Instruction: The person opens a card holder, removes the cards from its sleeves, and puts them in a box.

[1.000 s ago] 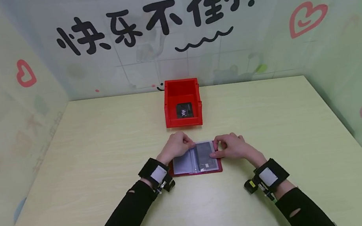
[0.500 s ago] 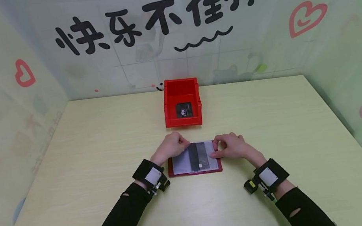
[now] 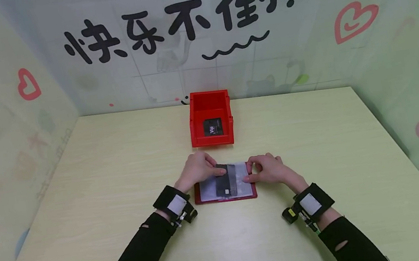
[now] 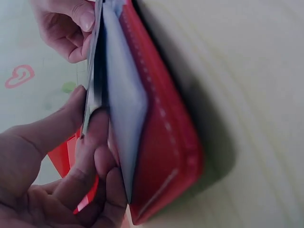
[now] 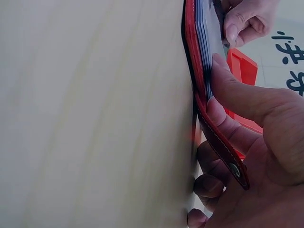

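Observation:
A red card holder [image 3: 221,201] lies open on the table, its clear sleeves [image 3: 241,171] spread flat. My left hand [image 3: 200,167] pinches a dark card [image 3: 224,186] by its upper left part, thumb on top. The card is slightly tilted over the middle of the holder, its right part overlapping a clear sleeve. In the left wrist view the card [image 4: 96,78] stands apart from the red cover [image 4: 164,166]. My right hand [image 3: 269,169] grips the holder's right edge. A strap with a metal snap [image 5: 227,148] runs beside my right fingers in the right wrist view.
Behind the hands stands a red bin [image 3: 213,141] with a black card marked Vip [image 3: 213,127] inside. The pale wooden table [image 3: 134,152] meets printed walls at the back and sides.
My left hand has moved left, drawing the dark card from the right side toward the middle. The card is now tilted, with my thumb over it. My right hand has stayed in place.

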Tool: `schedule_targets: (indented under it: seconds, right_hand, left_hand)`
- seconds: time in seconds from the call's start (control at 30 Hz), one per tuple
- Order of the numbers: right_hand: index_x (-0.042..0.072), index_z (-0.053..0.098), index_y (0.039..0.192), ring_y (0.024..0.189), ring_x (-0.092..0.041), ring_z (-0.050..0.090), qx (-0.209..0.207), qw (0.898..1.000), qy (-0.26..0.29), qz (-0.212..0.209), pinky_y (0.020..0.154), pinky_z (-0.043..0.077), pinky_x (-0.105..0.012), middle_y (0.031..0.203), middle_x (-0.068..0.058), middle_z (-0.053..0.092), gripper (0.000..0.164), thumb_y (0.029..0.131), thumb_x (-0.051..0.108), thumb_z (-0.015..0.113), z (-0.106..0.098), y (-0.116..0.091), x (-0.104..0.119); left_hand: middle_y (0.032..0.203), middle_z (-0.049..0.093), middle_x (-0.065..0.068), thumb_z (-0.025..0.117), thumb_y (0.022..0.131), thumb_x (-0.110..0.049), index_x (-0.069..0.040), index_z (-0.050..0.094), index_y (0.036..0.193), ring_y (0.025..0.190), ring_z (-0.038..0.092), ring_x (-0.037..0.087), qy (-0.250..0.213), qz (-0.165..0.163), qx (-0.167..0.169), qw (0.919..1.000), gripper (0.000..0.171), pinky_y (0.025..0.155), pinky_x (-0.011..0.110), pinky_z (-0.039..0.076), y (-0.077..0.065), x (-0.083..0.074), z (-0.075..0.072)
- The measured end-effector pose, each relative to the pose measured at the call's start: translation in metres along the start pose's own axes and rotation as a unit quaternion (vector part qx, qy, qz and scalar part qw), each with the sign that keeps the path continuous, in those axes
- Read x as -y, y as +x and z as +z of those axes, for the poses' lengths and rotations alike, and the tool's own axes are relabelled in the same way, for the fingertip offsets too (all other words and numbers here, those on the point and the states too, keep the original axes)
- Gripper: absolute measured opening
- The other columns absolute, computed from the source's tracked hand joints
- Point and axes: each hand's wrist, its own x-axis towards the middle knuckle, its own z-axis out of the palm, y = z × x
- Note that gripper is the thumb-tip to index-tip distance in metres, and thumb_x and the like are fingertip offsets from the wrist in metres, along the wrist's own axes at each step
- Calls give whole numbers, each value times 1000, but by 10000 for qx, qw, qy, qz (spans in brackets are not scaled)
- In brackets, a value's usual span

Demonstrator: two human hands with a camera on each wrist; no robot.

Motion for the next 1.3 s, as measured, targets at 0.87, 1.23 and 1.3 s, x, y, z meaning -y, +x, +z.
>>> schedule_targets:
  seconds: [0.87,1.23,1.3]
  right_hand:
    - [18,61,88,84,-20,45,-19,10000,12,-28,80,25,-42,72,-2,48,26,85,37,79,3,-1,-3]
    - [18,61,87,82,-20,44,10,10000,27,-20,79,24,-42,71,-2,48,26,85,37,79,2,-1,-3]
    - [18,61,87,82,-20,44,12,10000,23,-19,79,24,-42,71,-2,48,27,85,37,79,2,-1,-2]
  left_hand:
    - [109,68,18,61,95,-3,-4,65,124,93,61,24,-1251,212,526,9905,29,76,26,52,-9,14,-16]
    - [133,61,15,58,98,-6,-8,74,118,117,51,29,-1130,465,271,9921,26,92,37,50,-10,8,-26]
    - [138,57,15,59,98,-6,-8,72,123,118,52,31,-1211,475,304,9910,28,92,37,52,-10,5,-28]
